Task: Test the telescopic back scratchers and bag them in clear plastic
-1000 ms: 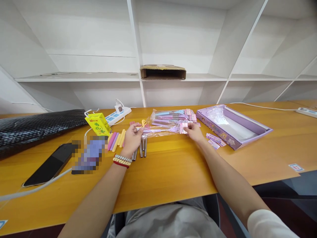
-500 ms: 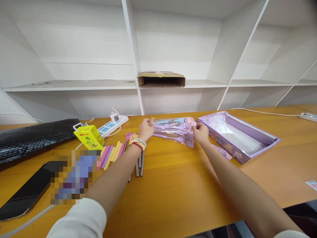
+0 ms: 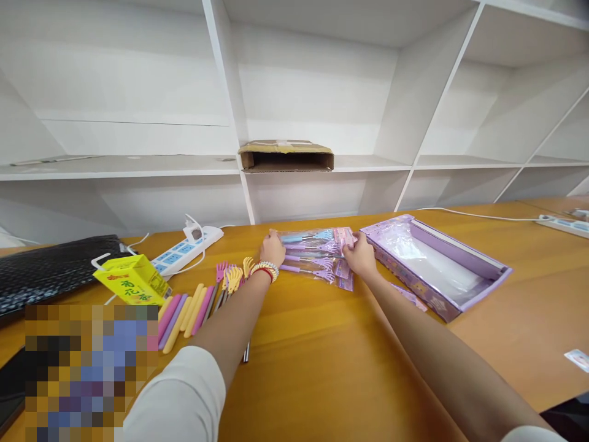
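Clear plastic packets of hand-shaped back scratchers point(image 3: 308, 253), blue and purple, lie side by side on the wooden table in front of me. My left hand point(image 3: 272, 248), closed, grips their handle end. At the pink header cards, my right hand point(image 3: 361, 255) pinches the other end between thumb and fingers. Loose yellow back scratchers point(image 3: 234, 279) and a pink one point(image 3: 221, 270) rest left of my left wrist, partly behind my forearm. Beside them are several pink, purple and yellow handle tubes point(image 3: 186, 316). An open purple box point(image 3: 442, 301) with clear film stands right of my right hand.
A yellow drink carton point(image 3: 135, 279), a white power strip point(image 3: 191, 252) and a black bag point(image 3: 50, 267) occupy the left side. An open cardboard box point(image 3: 286, 147) sits on the white shelf. Another power strip point(image 3: 568, 227) and a small card point(image 3: 577, 359) are at right.
The view has shifted, so most things sit lower and farther left. The packets now lie more spread out and flatter between my hands. Both hands still hold their ends.
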`<action>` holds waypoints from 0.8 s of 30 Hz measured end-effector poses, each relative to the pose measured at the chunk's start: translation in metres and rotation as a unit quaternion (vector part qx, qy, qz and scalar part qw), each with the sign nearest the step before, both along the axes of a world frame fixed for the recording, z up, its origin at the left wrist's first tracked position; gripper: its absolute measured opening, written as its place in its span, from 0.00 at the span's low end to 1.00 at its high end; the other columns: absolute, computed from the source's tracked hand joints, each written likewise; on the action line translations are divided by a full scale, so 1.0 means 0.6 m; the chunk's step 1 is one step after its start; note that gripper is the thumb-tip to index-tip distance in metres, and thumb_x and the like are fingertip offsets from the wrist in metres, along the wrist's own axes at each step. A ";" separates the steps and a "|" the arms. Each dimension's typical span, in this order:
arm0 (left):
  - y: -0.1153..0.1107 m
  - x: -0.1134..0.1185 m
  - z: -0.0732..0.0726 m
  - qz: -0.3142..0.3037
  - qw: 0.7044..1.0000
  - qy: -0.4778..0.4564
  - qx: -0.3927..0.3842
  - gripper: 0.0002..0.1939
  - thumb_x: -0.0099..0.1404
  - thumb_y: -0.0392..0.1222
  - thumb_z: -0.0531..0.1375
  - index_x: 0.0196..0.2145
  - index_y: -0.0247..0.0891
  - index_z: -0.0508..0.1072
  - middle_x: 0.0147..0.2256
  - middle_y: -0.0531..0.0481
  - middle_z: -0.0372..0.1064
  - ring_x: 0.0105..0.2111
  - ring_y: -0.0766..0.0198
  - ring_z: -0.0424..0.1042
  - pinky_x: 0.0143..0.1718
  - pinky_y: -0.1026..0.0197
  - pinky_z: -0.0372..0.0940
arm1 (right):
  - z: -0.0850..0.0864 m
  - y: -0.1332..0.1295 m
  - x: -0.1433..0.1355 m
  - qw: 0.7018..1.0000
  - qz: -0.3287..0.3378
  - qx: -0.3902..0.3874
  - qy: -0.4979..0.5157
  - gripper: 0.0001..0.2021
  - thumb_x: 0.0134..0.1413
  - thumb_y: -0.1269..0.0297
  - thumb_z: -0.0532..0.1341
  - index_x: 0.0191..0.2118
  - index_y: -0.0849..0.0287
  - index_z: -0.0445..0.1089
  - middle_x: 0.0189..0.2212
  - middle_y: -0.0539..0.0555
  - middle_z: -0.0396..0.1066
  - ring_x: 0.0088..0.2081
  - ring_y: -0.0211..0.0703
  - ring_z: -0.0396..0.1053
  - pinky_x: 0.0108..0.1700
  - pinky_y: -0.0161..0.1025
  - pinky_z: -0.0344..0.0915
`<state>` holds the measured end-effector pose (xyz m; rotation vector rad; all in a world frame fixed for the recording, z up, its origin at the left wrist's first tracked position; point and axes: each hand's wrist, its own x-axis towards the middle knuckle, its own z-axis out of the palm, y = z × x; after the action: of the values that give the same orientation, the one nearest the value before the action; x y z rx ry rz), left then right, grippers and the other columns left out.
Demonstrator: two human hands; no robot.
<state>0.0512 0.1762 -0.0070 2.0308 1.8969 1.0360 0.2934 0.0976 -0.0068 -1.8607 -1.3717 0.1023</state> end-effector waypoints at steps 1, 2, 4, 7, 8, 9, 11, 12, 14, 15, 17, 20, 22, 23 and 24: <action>-0.005 0.001 -0.003 0.002 1.000 0.017 0.008 0.15 0.59 0.34 0.52 0.44 0.32 0.66 0.42 0.32 0.66 0.43 0.47 0.68 0.42 0.49 0.60 | -0.002 -0.004 -0.002 1.000 0.003 0.000 -0.007 0.23 0.49 0.61 0.55 0.52 0.62 0.58 0.29 0.57 0.71 0.33 0.50 0.68 0.37 0.42 0.61; -0.010 0.003 -0.004 0.002 0.999 0.043 0.019 0.15 0.60 0.34 0.51 0.45 0.32 0.66 0.44 0.31 0.64 0.45 0.47 0.67 0.43 0.49 0.60 | -0.004 -0.007 -0.005 1.000 0.007 0.004 -0.017 0.23 0.50 0.61 0.54 0.53 0.61 0.58 0.32 0.58 0.71 0.34 0.50 0.68 0.37 0.42 0.61; -0.018 0.004 -0.006 0.000 0.994 0.101 0.040 0.15 0.61 0.35 0.50 0.45 0.32 0.66 0.45 0.31 0.63 0.46 0.46 0.66 0.44 0.49 0.60 | -0.010 -0.013 -0.010 0.998 0.016 0.024 -0.047 0.22 0.51 0.61 0.53 0.53 0.60 0.58 0.38 0.61 0.69 0.39 0.51 0.67 0.40 0.43 0.61; -0.025 0.004 -0.003 -0.004 0.990 0.139 0.027 0.15 0.62 0.35 0.48 0.46 0.33 0.65 0.43 0.33 0.66 0.42 0.49 0.69 0.41 0.51 0.61 | -0.022 -0.019 -0.014 0.994 0.006 0.061 -0.095 0.20 0.51 0.61 0.54 0.51 0.60 0.62 0.45 0.63 0.63 0.47 0.53 0.61 0.45 0.45 0.60; -0.027 0.004 -0.001 -0.007 0.991 0.136 0.016 0.15 0.62 0.36 0.48 0.46 0.33 0.65 0.42 0.33 0.67 0.41 0.50 0.70 0.39 0.52 0.62 | -0.026 -0.020 -0.015 0.992 -0.001 0.071 -0.106 0.19 0.51 0.61 0.54 0.50 0.60 0.63 0.46 0.63 0.61 0.48 0.54 0.60 0.46 0.46 0.59; -0.030 0.003 0.002 -0.012 0.991 0.134 0.008 0.15 0.63 0.36 0.48 0.46 0.33 0.65 0.41 0.34 0.68 0.39 0.50 0.70 0.38 0.53 0.62 | -0.030 -0.022 -0.015 0.990 -0.005 0.077 -0.115 0.18 0.51 0.61 0.54 0.49 0.60 0.64 0.47 0.63 0.60 0.48 0.54 0.58 0.47 0.47 0.59; -0.039 0.001 0.007 -0.031 0.990 0.139 0.005 0.14 0.64 0.38 0.47 0.45 0.33 0.66 0.40 0.35 0.68 0.39 0.51 0.70 0.38 0.53 0.62 | -0.037 -0.026 -0.015 0.988 -0.005 0.085 -0.127 0.16 0.51 0.61 0.55 0.46 0.59 0.67 0.47 0.63 0.58 0.49 0.54 0.57 0.48 0.48 0.58; -0.044 0.000 0.009 -0.043 0.988 0.146 0.009 0.14 0.64 0.38 0.47 0.43 0.34 0.67 0.39 0.36 0.69 0.40 0.52 0.70 0.39 0.53 0.62 | -0.040 -0.028 -0.016 0.988 -0.005 0.086 -0.132 0.16 0.51 0.61 0.55 0.45 0.59 0.68 0.48 0.63 0.58 0.49 0.55 0.56 0.49 0.49 0.57; -0.059 0.000 0.011 -0.067 0.985 0.161 0.016 0.13 0.64 0.39 0.47 0.39 0.35 0.69 0.38 0.37 0.69 0.41 0.51 0.69 0.41 0.52 0.61 | -0.042 -0.034 -0.018 0.987 -0.011 0.084 -0.133 0.15 0.51 0.60 0.55 0.43 0.59 0.69 0.48 0.63 0.58 0.49 0.56 0.55 0.49 0.51 0.56; -0.067 0.000 0.011 -0.077 0.982 0.169 0.020 0.13 0.64 0.39 0.47 0.38 0.35 0.69 0.38 0.38 0.69 0.41 0.51 0.68 0.43 0.52 0.60 | -0.042 -0.038 -0.020 0.988 -0.018 0.084 -0.131 0.16 0.51 0.60 0.55 0.44 0.59 0.69 0.49 0.63 0.57 0.50 0.57 0.54 0.49 0.52 0.55; -0.087 0.001 0.009 -0.095 0.978 0.182 0.028 0.12 0.63 0.39 0.48 0.37 0.35 0.70 0.39 0.38 0.68 0.43 0.52 0.67 0.45 0.51 0.59 | -0.039 -0.046 -0.027 0.988 -0.033 0.087 -0.125 0.17 0.51 0.60 0.54 0.46 0.59 0.68 0.51 0.64 0.56 0.51 0.59 0.52 0.49 0.54 0.54; -0.124 0.004 0.005 -0.127 0.969 0.200 0.066 0.12 0.62 0.37 0.49 0.40 0.35 0.69 0.42 0.39 0.66 0.45 0.53 0.65 0.48 0.52 0.58 | -0.027 -0.061 -0.043 0.988 -0.039 0.094 -0.117 0.19 0.49 0.60 0.55 0.47 0.58 0.67 0.52 0.63 0.54 0.52 0.60 0.51 0.49 0.56 0.53; -0.152 0.005 0.004 -0.154 0.961 0.206 0.097 0.12 0.61 0.36 0.50 0.40 0.35 0.69 0.42 0.40 0.65 0.45 0.54 0.64 0.48 0.52 0.58 | -0.017 -0.074 -0.058 0.988 -0.027 0.102 -0.112 0.18 0.47 0.61 0.56 0.46 0.58 0.67 0.52 0.63 0.54 0.52 0.60 0.50 0.49 0.56 0.52; -0.166 0.004 0.005 -0.170 0.958 0.205 0.105 0.12 0.61 0.36 0.50 0.41 0.35 0.69 0.42 0.40 0.64 0.45 0.54 0.64 0.49 0.52 0.58 | -0.013 -0.081 -0.066 0.988 -0.018 0.108 -0.110 0.17 0.47 0.62 0.56 0.45 0.58 0.67 0.52 0.63 0.54 0.52 0.59 0.50 0.49 0.56 0.52; -0.181 0.002 0.006 -0.187 0.956 0.201 0.107 0.12 0.61 0.36 0.50 0.41 0.35 0.69 0.42 0.41 0.64 0.45 0.55 0.64 0.49 0.53 0.58 | -0.009 -0.087 -0.074 0.987 -0.007 0.117 -0.108 0.15 0.47 0.63 0.56 0.44 0.58 0.67 0.52 0.62 0.54 0.52 0.58 0.50 0.49 0.55 0.52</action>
<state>0.0527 0.0679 -0.0034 2.7648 1.5011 0.8034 0.2492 0.0454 -0.0122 -1.7212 -1.4486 -0.2651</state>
